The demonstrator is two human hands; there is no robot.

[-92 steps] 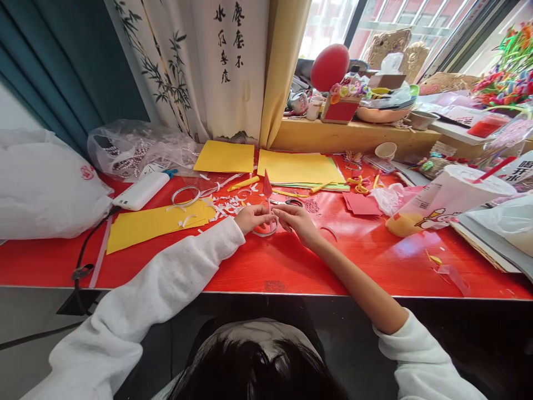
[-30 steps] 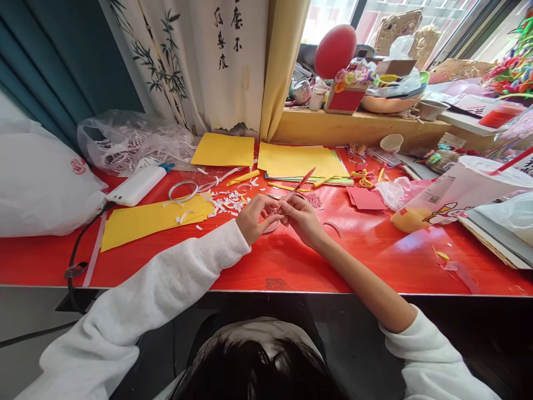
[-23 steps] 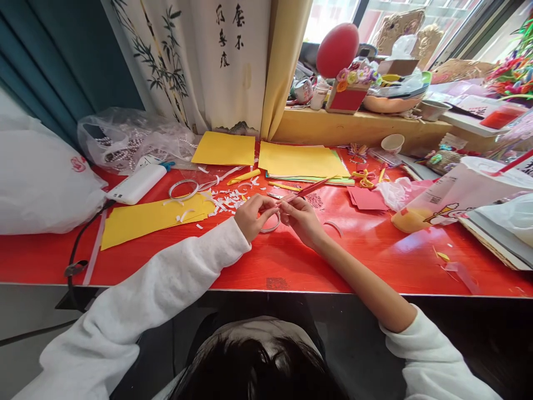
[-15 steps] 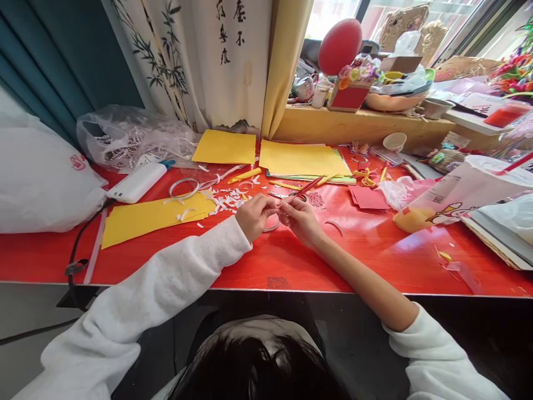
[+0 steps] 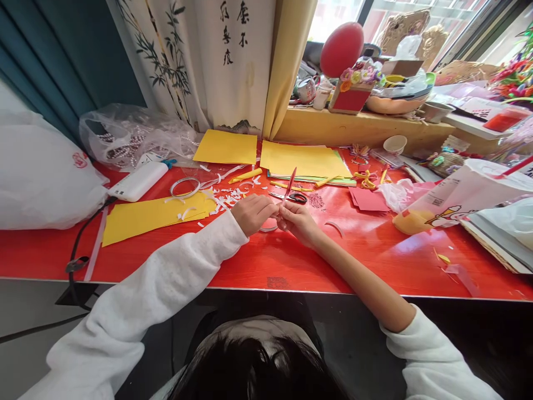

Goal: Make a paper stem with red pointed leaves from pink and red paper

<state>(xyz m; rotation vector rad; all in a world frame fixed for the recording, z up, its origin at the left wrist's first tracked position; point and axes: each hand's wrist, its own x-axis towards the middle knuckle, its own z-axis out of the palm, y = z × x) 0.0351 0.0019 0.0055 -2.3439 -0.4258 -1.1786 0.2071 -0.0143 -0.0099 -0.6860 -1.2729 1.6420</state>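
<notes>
A narrow, pointed red strip, apparently folded or rolled paper (image 5: 290, 184), rises nearly upright from between my fingertips. My right hand (image 5: 297, 221) pinches its lower end. Pressed up against those fingertips, my left hand (image 5: 253, 213) is closed at the same end, its fingers partly covering it. Just behind the hands lie scissors (image 5: 298, 198) with dark handles. Under the fingertips, part of a pale ring (image 5: 268, 228) shows on the red tabletop (image 5: 250, 261).
Yellow paper sheets (image 5: 300, 157) lie at the back, with yellow strips (image 5: 141, 221) at left. White paper scraps (image 5: 227, 199) are scattered near my left hand. A tape roll (image 5: 184, 188), red paper squares (image 5: 368, 199) and a tilted drink cup (image 5: 453, 194) lie around.
The red strip has swung from slanting rightward to nearly upright. My left hand has turned, its back now facing up more, and has shifted slightly left. The right hand stays almost in place.
</notes>
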